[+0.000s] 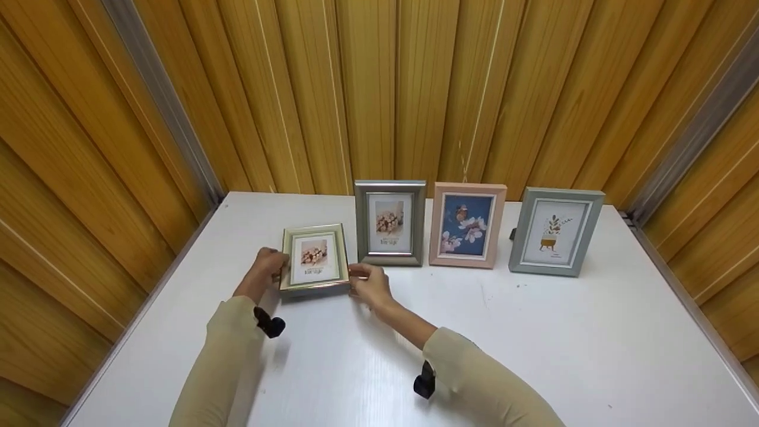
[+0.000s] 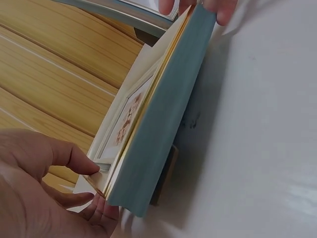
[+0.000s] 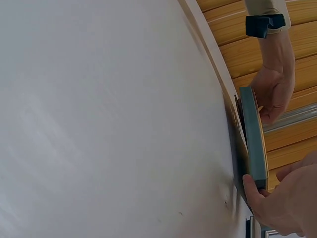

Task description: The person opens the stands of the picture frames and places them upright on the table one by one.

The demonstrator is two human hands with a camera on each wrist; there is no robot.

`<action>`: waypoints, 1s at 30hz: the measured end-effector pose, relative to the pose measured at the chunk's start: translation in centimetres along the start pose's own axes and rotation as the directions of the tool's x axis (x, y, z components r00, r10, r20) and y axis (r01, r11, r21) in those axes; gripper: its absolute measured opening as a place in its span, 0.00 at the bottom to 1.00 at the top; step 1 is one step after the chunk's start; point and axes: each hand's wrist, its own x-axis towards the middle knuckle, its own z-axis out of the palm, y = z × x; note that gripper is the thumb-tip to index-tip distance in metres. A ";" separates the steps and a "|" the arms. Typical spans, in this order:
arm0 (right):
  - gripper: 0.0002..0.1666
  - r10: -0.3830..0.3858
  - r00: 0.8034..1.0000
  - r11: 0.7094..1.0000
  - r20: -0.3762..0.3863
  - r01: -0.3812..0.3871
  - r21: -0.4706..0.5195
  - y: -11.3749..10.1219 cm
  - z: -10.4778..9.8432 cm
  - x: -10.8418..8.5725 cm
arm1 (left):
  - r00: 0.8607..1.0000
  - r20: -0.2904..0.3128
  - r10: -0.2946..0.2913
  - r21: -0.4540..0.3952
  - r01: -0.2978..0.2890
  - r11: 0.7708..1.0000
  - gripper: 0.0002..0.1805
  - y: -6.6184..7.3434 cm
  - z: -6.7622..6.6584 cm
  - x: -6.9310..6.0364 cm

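Observation:
A pale green photo frame (image 1: 287,261) with gold trim and a picture of pink flowers is tilted back, face up, above the white table. My left hand (image 1: 265,270) grips its left side; in the left wrist view the thumb lies on the front border and the other fingers go behind. My right hand (image 1: 372,286) holds the right side near the lower corner. The frame's blue-green edge (image 2: 161,119) faces the left wrist camera, with part of a dark stand (image 2: 166,176) showing behind it. A grey-silver photo frame (image 1: 390,260) stands upright close to my right hand.
Further right stand a pink photo frame (image 1: 436,225) with a blossom picture and a grey-green photo frame (image 1: 584,243) with a plant picture. The white table (image 1: 332,367) backs onto a wood-patterned wall (image 1: 367,89), with side walls left and right.

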 end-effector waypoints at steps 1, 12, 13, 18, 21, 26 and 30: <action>0.20 0.001 1.000 1.000 -0.003 -0.001 0.000 0.0 -0.1 0.0 | 1.000 0.011 -0.007 -0.008 0.007 1.000 0.09 0.1 -0.1 -0.2; 0.22 0.014 1.000 0.999 0.010 -0.014 0.032 -1.3 -1.0 -0.5 | 0.997 0.082 0.003 0.023 -0.005 1.000 0.38 1.5 -1.5 -2.6; 0.22 0.016 1.000 0.999 0.016 -0.016 0.032 -1.3 -1.1 -0.6 | 0.996 0.085 0.001 0.024 -0.003 1.000 0.41 1.5 -1.6 -3.0; 0.24 0.029 0.997 0.999 0.067 -0.031 0.044 -1.4 -1.4 -1.3 | 0.996 0.080 0.029 0.033 -0.031 0.999 0.42 1.2 -1.9 -5.2; 0.26 0.024 0.995 0.999 0.100 -0.029 0.045 -1.5 -1.9 -1.7 | 0.994 0.094 0.052 0.038 -0.056 0.998 0.43 1.2 -2.0 -6.3; 0.27 0.010 0.992 0.999 0.129 -0.016 0.047 -1.6 -2.8 -2.3 | 0.988 0.115 0.101 0.035 -0.106 0.994 0.43 1.7 -1.8 -7.7; 0.28 -0.001 0.992 0.999 0.124 -0.003 0.032 -1.7 -3.9 -2.5 | 0.983 0.121 0.141 0.027 -0.146 0.989 0.40 2.3 -0.8 -8.5</action>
